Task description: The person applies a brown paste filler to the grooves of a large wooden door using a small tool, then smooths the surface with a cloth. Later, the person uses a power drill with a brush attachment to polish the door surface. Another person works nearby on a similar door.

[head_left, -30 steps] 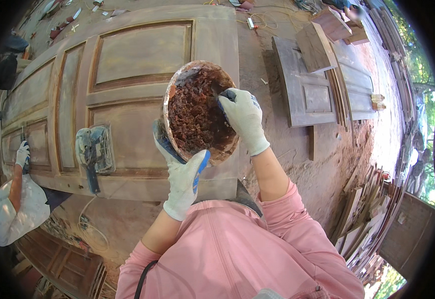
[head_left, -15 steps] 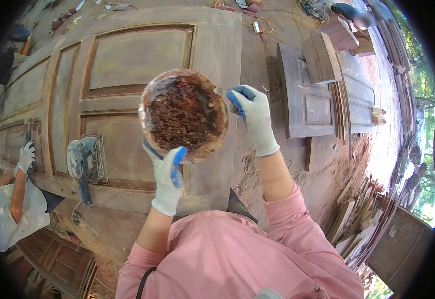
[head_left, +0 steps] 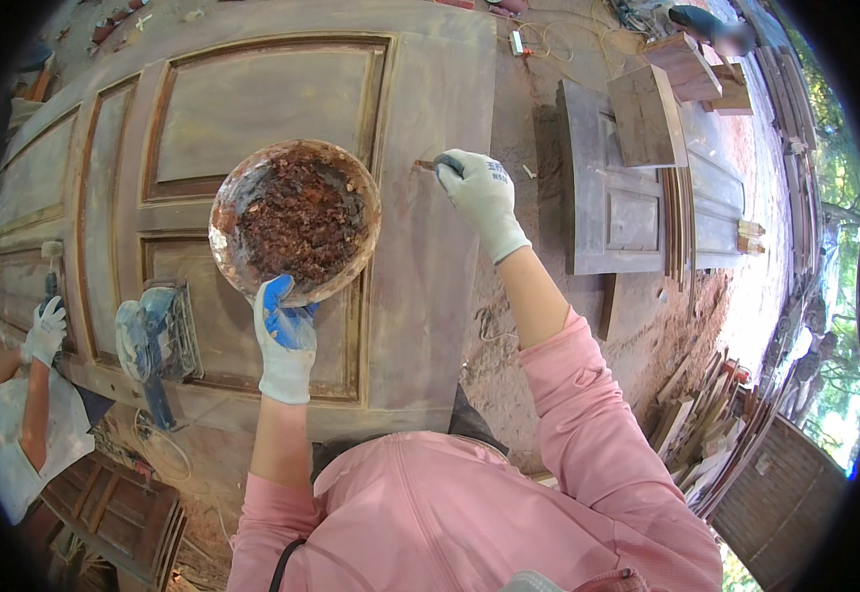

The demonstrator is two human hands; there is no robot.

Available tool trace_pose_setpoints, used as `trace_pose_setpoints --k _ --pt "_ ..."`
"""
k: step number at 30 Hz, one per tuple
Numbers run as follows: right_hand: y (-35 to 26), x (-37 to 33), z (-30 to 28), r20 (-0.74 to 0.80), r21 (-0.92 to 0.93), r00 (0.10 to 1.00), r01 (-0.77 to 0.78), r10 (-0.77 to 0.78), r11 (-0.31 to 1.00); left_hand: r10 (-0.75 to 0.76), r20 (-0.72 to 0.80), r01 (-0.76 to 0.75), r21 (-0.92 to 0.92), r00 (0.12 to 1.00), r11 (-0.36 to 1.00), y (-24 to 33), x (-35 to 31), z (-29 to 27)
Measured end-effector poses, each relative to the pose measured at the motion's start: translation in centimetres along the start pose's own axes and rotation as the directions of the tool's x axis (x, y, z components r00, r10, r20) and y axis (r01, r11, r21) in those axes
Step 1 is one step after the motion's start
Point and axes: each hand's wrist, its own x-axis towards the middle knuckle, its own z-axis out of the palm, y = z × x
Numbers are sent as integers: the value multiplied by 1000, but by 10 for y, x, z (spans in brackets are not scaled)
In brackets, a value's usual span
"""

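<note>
My left hand [head_left: 287, 331], in a white glove with a blue palm, is closed on the near rim of a round bowl [head_left: 221, 232]. Crumbly reddish-brown paste [head_left: 302, 219] lies inside, with more smeared over the rim. The bowl is held above a large panelled wooden door [head_left: 430, 296]. My right hand [head_left: 474, 192], gloved too, is closed over the door's right-hand border. From its fingers a small, thin, brown-smeared blade [head_left: 423, 165] points left at the wood; the hand hides its handle. Whether the tip touches the surface I cannot tell.
A blue power sander [head_left: 159, 335] rests on the door left of my left hand. At far left a co-worker's gloved hand [head_left: 47, 331] holds a dark-handled tool. More door panels [head_left: 632, 217] lie to the right, with wood offcuts [head_left: 716, 424] nearer me.
The bowl and my left hand have moved left. My right hand has turned over and moved slightly left over the door's border, and the thin blade now shows.
</note>
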Motion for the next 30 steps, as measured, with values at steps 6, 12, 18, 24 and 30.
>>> trace_pose_setpoints --k 6,12,18,24,30 --pt "-6 -2 9 -13 -419 956 262 -294 869 -59 3 59 -40 998 997 6 3 -10" --pt "-9 -12 15 51 -594 877 411 -477 692 -34 35 35 -17 999 999 10 -1 -4" --pt "-6 -24 17 220 -523 856 509 -468 684 -71 32 73 -61 997 995 12 2 -11" --pt "-23 -35 11 346 -522 843 537 -412 662 -68 58 71 -58 996 996 14 0 -11" --pt "-28 -48 10 401 -523 832 552 -384 649 -69 41 72 -65 997 995 16 -1 -6"
